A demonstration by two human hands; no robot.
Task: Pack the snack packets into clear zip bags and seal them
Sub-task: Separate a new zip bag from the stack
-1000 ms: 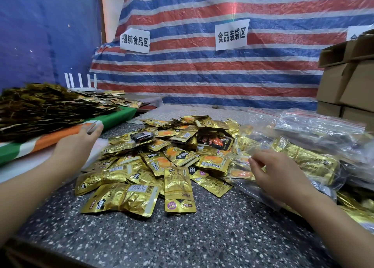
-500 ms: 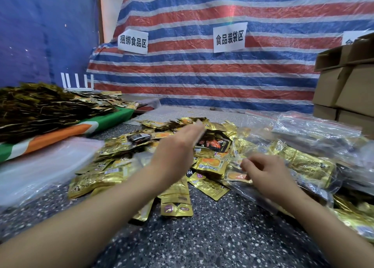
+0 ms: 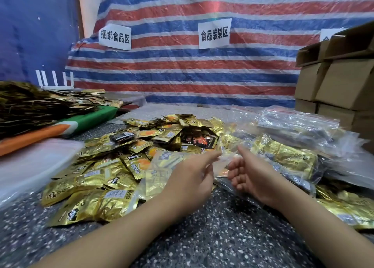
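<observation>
Snack packets (image 3: 113, 166) lie mostly loose, heaped mid-worktop (image 3: 222, 237); several filled zip bags (image 3: 287, 158) sit right, so much remains. Left hand (image 3: 190, 178) and right hand (image 3: 253, 176) each pinch an empty clear bag (image 3: 223, 156) between them.

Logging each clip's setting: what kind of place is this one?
Likely a makeshift food-packing workstation: a heap of gold snack packets on a speckled table, paper zone signs on a striped tarp, and stacked cardboard boxes.
</observation>
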